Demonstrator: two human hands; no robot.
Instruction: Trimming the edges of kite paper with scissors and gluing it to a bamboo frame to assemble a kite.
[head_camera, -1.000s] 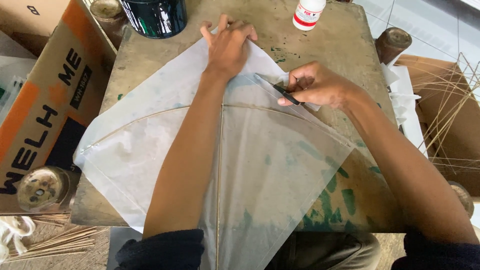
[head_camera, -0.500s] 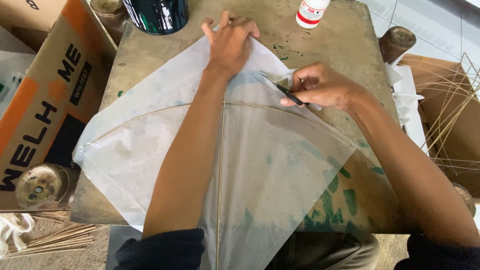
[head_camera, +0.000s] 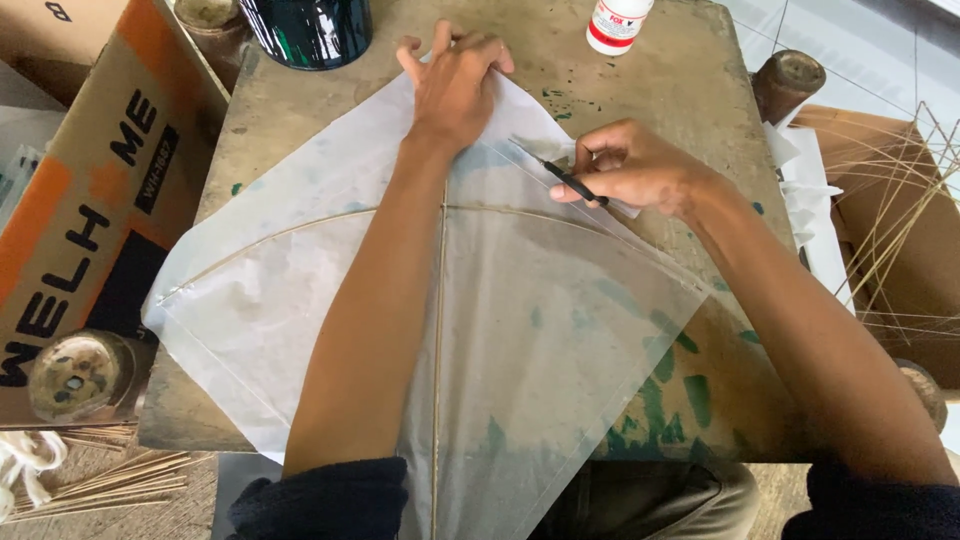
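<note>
A translucent white paper kite (head_camera: 300, 290) with thin bamboo spars lies flat on a worn wooden table (head_camera: 680, 90). My left hand (head_camera: 455, 85) presses flat on the kite's top corner, fingers spread. My right hand (head_camera: 630, 170) grips a thin black blade tool (head_camera: 572, 182) at the kite's upper right edge, its tip on the paper fold.
A dark paint can (head_camera: 310, 30) and a white glue bottle with a red band (head_camera: 617, 25) stand at the table's far edge. A cardboard box (head_camera: 80, 210) sits at left with a round tin (head_camera: 75, 375). Bamboo sticks (head_camera: 900, 230) lie at right and lower left.
My right hand has slid the blade slightly up along the kite's right edge. The left hand stays pressed on the top corner.
</note>
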